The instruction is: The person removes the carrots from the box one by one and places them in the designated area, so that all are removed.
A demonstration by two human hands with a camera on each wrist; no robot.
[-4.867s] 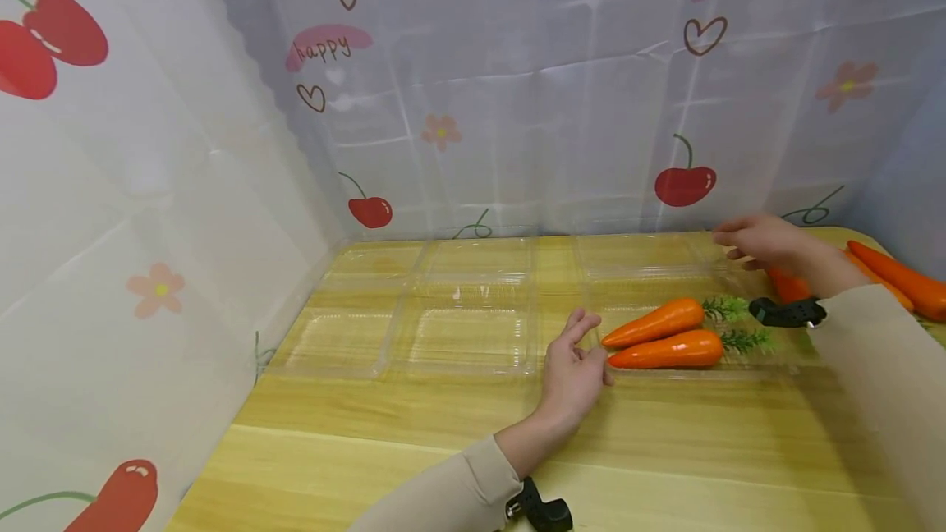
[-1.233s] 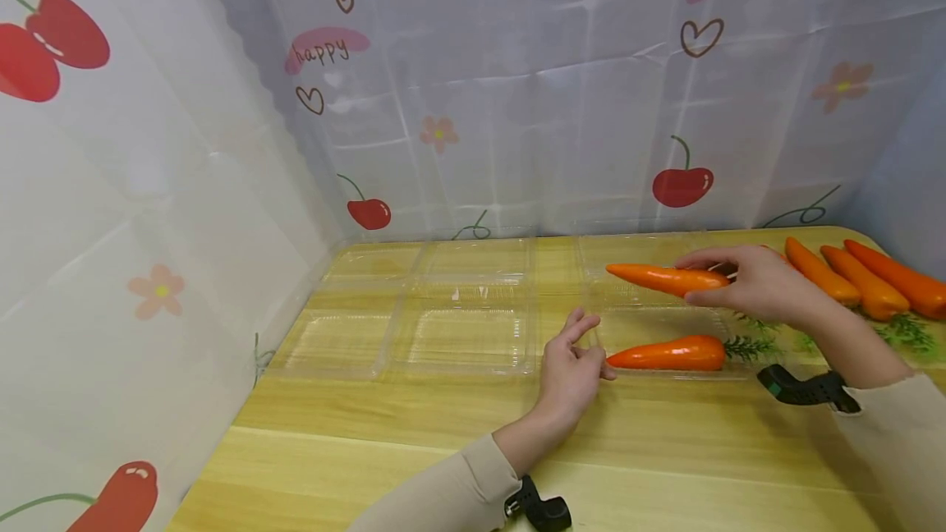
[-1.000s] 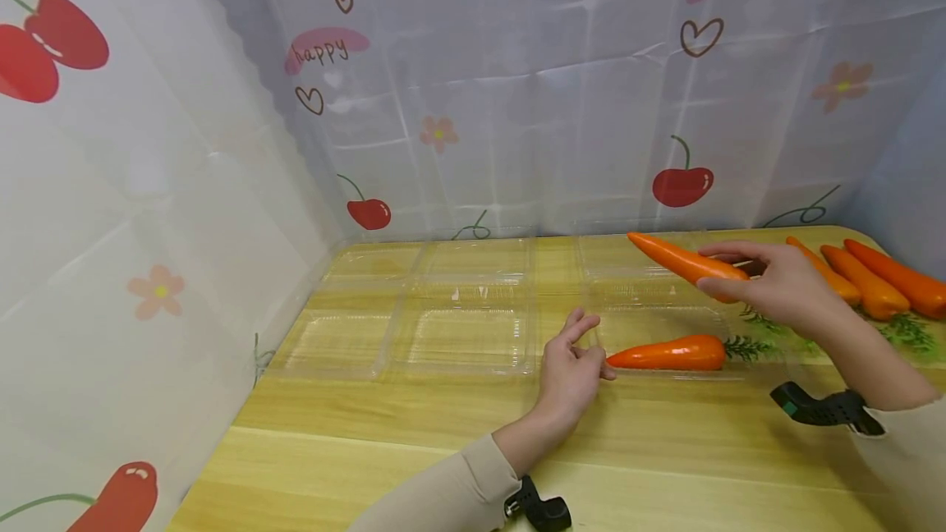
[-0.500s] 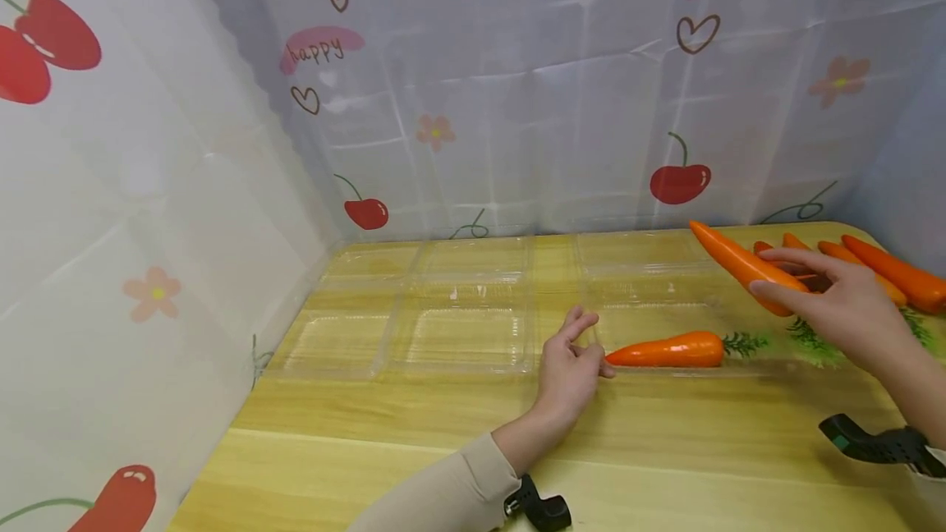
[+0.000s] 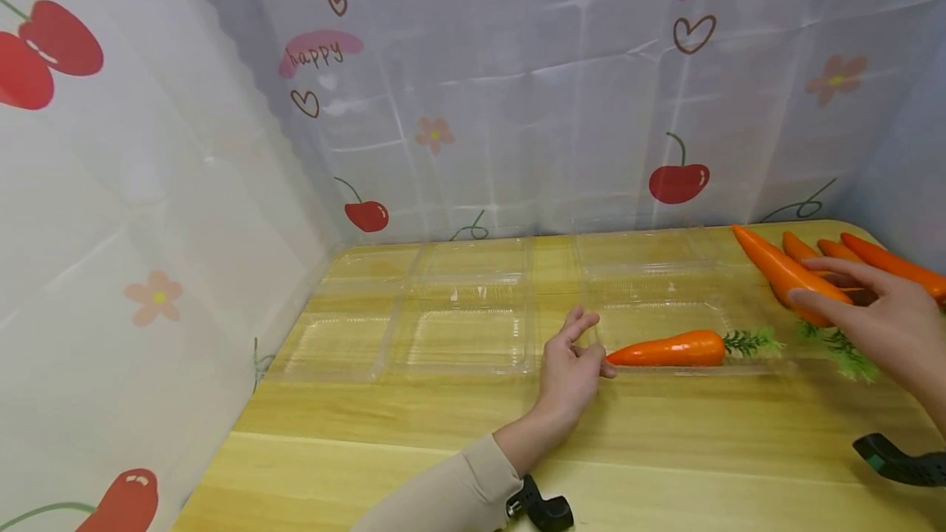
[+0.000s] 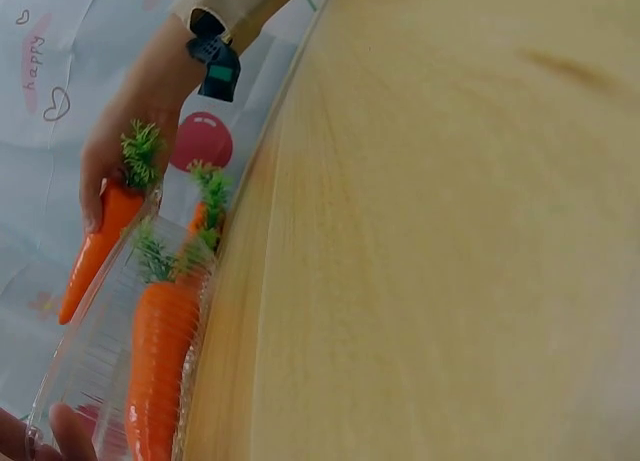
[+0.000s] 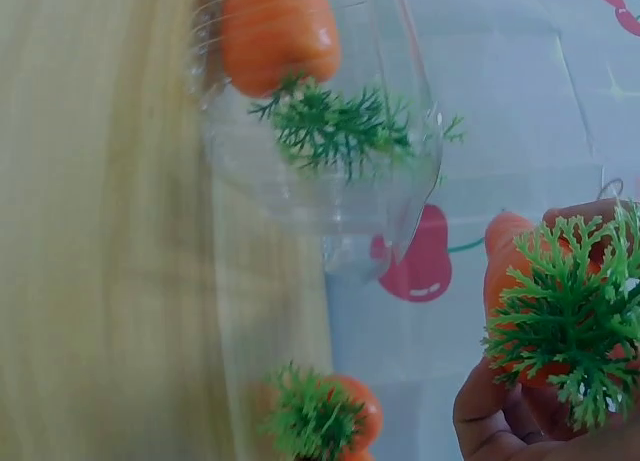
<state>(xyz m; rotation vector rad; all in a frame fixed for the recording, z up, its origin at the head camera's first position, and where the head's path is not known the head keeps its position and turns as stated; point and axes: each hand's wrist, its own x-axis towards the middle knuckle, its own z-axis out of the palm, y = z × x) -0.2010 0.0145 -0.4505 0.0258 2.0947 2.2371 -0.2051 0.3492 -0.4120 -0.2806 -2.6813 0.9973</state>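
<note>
My right hand [image 5: 887, 327] holds an orange carrot [image 5: 783, 273] by its thick end, thumb on the near side and fingers on the far side. Its tip points up and to the back left, and its green leaves [image 7: 570, 316] show large in the right wrist view. To the left, a second carrot [image 5: 672, 349] lies along the front side of an opened clear plastic container [image 5: 658, 314], leaves toward the right. My left hand [image 5: 572, 372] pinches that container's left edge near the carrot's tip; in the left wrist view, fingertips [image 6: 70, 431] sit at the rim.
Several more carrots [image 5: 894, 265] lie at the table's right end, partly hidden behind the right hand. More clear containers [image 5: 466, 339] stand opened at the left. A printed cloth [image 5: 517, 105] hangs along the back edge of the wooden table [image 5: 665, 450].
Two carrots lay in the right container earlier; now one does. My right hand, holding a carrot over the container, has carried it right, toward the other carrots. My left hand stays put.
</note>
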